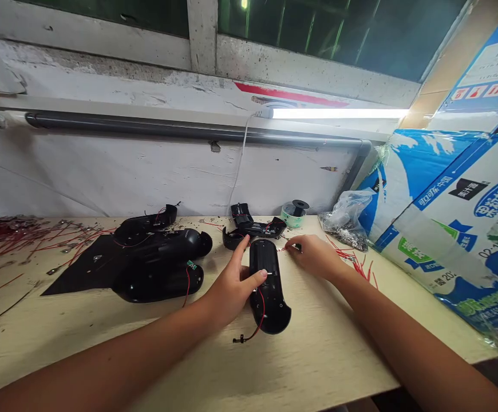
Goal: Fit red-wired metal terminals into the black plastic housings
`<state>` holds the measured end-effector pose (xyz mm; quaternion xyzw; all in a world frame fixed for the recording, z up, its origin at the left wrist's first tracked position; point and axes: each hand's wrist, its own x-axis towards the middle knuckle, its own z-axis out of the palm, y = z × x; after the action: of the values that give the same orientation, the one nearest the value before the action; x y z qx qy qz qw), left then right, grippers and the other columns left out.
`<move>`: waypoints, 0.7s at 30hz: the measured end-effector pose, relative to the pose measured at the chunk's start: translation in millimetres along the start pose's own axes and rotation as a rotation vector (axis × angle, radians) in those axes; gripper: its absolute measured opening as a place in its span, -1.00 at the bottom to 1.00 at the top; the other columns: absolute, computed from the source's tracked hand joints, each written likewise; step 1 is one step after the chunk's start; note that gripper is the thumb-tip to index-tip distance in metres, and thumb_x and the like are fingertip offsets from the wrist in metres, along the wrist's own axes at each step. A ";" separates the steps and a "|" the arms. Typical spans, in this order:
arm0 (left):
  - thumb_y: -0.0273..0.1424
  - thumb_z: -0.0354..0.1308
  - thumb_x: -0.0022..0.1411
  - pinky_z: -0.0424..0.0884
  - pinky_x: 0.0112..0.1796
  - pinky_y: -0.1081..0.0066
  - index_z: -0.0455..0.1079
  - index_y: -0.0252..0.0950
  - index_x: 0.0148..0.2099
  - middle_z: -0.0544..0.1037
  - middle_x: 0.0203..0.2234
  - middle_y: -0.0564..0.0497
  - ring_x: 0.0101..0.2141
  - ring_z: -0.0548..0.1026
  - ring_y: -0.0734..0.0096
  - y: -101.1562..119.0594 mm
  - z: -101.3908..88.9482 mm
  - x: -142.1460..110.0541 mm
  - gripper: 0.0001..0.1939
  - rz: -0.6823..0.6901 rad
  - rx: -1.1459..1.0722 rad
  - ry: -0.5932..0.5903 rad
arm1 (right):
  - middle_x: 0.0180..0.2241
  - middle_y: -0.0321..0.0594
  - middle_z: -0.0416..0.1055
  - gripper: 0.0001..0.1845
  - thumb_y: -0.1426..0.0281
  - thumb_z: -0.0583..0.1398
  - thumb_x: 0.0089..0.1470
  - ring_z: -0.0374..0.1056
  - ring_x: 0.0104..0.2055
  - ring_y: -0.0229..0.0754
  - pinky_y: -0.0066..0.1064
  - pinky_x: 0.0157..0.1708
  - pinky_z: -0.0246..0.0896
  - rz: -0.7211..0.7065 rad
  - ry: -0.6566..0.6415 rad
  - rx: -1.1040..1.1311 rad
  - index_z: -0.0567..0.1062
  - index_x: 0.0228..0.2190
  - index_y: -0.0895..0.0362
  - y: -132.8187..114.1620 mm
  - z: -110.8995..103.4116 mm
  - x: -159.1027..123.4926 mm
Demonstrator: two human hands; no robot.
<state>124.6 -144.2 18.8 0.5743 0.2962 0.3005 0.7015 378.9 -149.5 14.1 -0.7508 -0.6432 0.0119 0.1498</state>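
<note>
On the table (317, 360), left fingers (238, 256) clasp the black shell (273, 290); right fingers (305, 243) curl beside it, hold unclear.

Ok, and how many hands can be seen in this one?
2. The left hand holds the black shell; the right hand is to the shell's right, its pinched fingertips too small to read. Both hands show, though some left fingers are partly hidden.

We see a white tube light (339, 113) glaring at upper right, dim window glass (317, 34) above it, glints on the black casing (273, 290) at centre, and wide-angle stretching toward the edges.
</note>
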 end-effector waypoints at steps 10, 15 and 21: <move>-0.23 0.07 0.39 0.43 -0.33 0.35 0.02 -0.03 0.41 0.49 -0.40 0.05 -0.41 0.48 0.38 -11.0 -1.8 -5.8 -0.39 0.188 0.156 -0.105 | -0.19 -0.12 0.60 -0.76 0.34 0.12 0.24 0.46 -0.20 -0.01 -0.35 -0.36 0.07 0.006 0.017 -0.074 0.59 -0.17 0.02 -9.2 3.6 -1.2; -0.27 0.05 0.38 0.45 -0.24 0.31 0.12 -0.06 0.37 0.54 -0.29 0.01 -0.33 0.51 0.33 -8.8 -2.7 -3.4 -0.46 0.217 0.313 -0.094 | -0.18 -0.15 0.59 -0.80 0.38 0.13 0.23 0.44 -0.19 -0.04 -0.36 -0.34 0.06 -0.051 0.122 -0.015 0.56 -0.20 0.03 -7.7 3.3 -1.6; -0.30 0.04 0.36 0.45 -0.04 0.19 0.14 -0.09 0.37 0.55 -0.02 -0.06 -0.08 0.53 0.19 -9.5 -2.5 -2.0 -0.45 0.228 0.498 -0.114 | -0.36 -0.18 0.53 -0.78 0.28 0.07 0.30 0.35 -0.39 -0.13 -0.36 -0.39 0.06 -0.094 0.236 0.232 0.48 -0.21 0.09 -15.4 5.1 -5.4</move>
<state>122.2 -145.7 9.2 0.7747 0.2546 0.2625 0.5159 362.0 -151.7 12.0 -0.6938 -0.6498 -0.0093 0.3103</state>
